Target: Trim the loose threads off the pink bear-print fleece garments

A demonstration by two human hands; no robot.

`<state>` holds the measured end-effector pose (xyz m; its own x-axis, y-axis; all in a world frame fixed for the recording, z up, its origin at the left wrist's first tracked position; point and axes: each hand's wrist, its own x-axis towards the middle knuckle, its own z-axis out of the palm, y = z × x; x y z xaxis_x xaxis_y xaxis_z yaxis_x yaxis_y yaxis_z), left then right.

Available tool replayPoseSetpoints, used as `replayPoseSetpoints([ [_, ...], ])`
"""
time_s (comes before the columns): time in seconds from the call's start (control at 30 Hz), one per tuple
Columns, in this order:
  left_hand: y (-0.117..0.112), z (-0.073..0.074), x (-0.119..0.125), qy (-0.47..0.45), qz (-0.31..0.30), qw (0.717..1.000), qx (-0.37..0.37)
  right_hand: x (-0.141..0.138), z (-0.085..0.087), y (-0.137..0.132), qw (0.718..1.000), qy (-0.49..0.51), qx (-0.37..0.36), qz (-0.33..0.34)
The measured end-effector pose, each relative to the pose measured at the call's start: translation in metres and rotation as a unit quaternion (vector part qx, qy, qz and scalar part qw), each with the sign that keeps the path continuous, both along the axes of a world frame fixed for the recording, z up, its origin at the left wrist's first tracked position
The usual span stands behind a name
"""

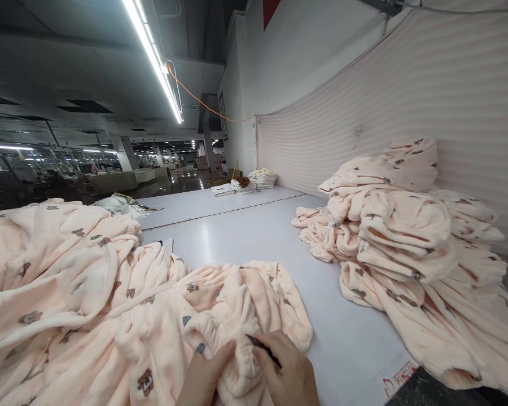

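At the bottom middle, my left hand [209, 373] pinches the gathered cuff of a pale pink fleece garment [237, 299] with small printed animal figures. Close beside it, my right hand [287, 369] is closed around small black thread snips [266, 351], their dark pointed tip touching or just over the cloth by the cuff. Some of my right fingers are hidden behind the hand and fabric. The garment in my hands spreads over the near table and runs into a large heap of the same fleece [46, 293] on the left.
A tall stack of matching pink garments [402, 225] stands on the right of the white table [211, 237]. Folded pale cloths [262, 179] lie at the far end, and a crumpled whitish bundle [121, 206] at the left edge. A striped cloth [364, 101] covers the right wall.
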<state>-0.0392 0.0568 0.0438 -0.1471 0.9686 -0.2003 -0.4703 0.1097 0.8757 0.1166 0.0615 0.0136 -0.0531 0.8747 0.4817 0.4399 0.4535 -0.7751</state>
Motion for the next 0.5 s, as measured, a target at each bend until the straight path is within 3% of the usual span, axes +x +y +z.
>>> replayPoseSetpoints([
  [0.07,0.001,-0.003,-0.001,0.057,0.027,0.998,-0.003,0.002,-0.007,0.003,0.998,0.054,-0.020,-0.015],
  [0.13,0.003,0.001,-0.002,0.192,0.067,0.979,0.002,0.005,-0.017,0.010,0.990,0.126,-0.048,-0.038],
  [0.2,0.005,0.011,-0.003,0.363,0.099,0.925,0.055,0.007,-0.028,0.021,0.973,0.200,-0.090,-0.073],
  [0.27,0.006,0.021,-0.003,0.462,0.056,0.871,0.156,0.007,-0.039,0.033,0.955,0.244,-0.125,-0.110],
  [0.33,0.005,0.028,-0.004,0.419,-0.059,0.881,0.211,0.005,-0.048,0.045,0.948,0.252,-0.143,-0.134],
  [0.4,0.002,0.026,-0.007,0.312,-0.165,0.918,0.183,0.002,-0.057,0.056,0.946,0.249,-0.144,-0.150],
  [0.5,-0.005,0.017,-0.016,0.240,-0.186,0.944,0.126,0.003,-0.069,0.069,0.942,0.249,-0.147,-0.169],
])
